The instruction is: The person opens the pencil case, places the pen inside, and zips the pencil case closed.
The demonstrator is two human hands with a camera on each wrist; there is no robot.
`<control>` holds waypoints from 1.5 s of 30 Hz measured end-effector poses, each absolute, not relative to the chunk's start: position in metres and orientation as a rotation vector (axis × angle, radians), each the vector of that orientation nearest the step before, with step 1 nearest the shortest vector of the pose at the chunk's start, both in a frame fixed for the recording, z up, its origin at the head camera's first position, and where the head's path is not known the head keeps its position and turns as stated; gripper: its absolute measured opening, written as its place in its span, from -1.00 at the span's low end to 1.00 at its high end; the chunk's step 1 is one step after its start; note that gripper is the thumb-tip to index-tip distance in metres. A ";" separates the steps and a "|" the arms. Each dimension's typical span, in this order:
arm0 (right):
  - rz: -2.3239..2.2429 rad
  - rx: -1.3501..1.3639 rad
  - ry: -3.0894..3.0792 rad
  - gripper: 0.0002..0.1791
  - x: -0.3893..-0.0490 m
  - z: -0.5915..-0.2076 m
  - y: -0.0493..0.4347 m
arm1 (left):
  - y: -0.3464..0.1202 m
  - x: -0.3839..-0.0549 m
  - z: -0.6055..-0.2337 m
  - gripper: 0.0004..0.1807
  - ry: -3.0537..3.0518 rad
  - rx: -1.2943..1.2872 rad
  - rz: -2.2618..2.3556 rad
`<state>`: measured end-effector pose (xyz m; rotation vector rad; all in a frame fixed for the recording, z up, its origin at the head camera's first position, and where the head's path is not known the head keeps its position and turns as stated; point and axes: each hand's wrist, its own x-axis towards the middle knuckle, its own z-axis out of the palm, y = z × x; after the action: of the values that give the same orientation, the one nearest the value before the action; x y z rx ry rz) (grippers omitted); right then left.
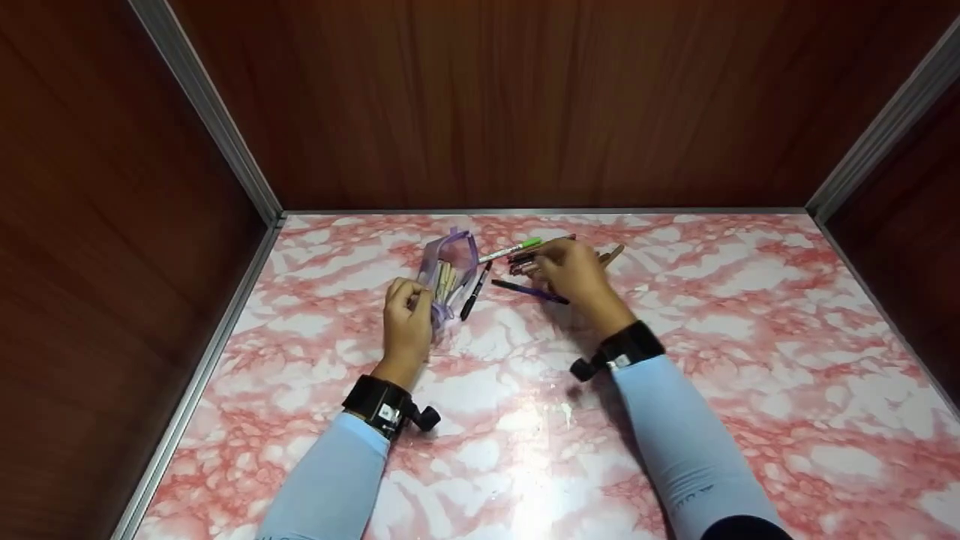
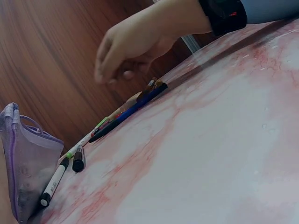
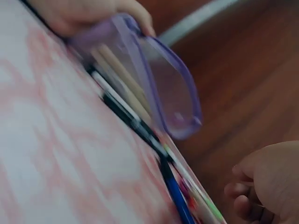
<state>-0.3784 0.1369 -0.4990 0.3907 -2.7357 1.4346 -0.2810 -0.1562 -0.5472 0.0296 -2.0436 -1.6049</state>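
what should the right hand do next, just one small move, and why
I'd probably lower the right hand and pinch the blue pen: the hand seems empty and hovers close by, the pen lies loose outside the pouch, and the left hand holds that pouch, whose mouth looks open.

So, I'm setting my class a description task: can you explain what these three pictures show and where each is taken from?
There's no robot here, just a person's bare hands. The widest picture comes from a camera on the head; the others come from the left and right wrists. On the marbled table lie a black pen, a green-capped pen, a blue pen and more bunched together. The left hand holds a purple mesh pencil case with tan sticks inside. The right hand hovers above the bunch, nothing visibly held.
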 end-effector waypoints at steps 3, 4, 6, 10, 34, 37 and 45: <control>1.312 0.281 -2.786 -0.71 -0.380 -0.501 0.160 | -0.158 -0.280 -0.546 -0.86 -2.040 0.029 -1.610; 1.279 0.256 -2.794 -0.69 -0.380 -0.501 0.166 | -0.158 -0.280 -0.545 -0.86 -2.032 0.028 -1.606; 1.178 0.200 -2.810 -0.68 -0.380 -0.502 0.176 | -0.158 -0.281 -0.545 -0.86 -2.024 0.029 -1.607; 1.065 0.104 -2.822 -0.66 -0.380 -0.503 0.188 | -0.155 -0.281 -0.545 -0.85 -2.024 0.037 -1.646; 0.819 0.074 -3.014 -0.67 -0.378 -0.505 0.194 | -0.156 -0.279 -0.545 -0.84 -2.041 0.026 -1.599; 0.797 0.065 -3.041 -0.68 -0.378 -0.503 0.194 | -0.156 -0.280 -0.545 -0.84 -2.038 0.014 -1.601; 0.697 0.068 -3.089 -0.66 -0.373 -0.500 0.195 | -0.156 -0.281 -0.547 -0.86 -2.039 0.013 -1.602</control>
<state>-0.3735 0.1954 -0.5002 0.0675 -3.0893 0.6975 -0.2806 -0.1561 -0.5475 0.0129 -2.0389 -1.6022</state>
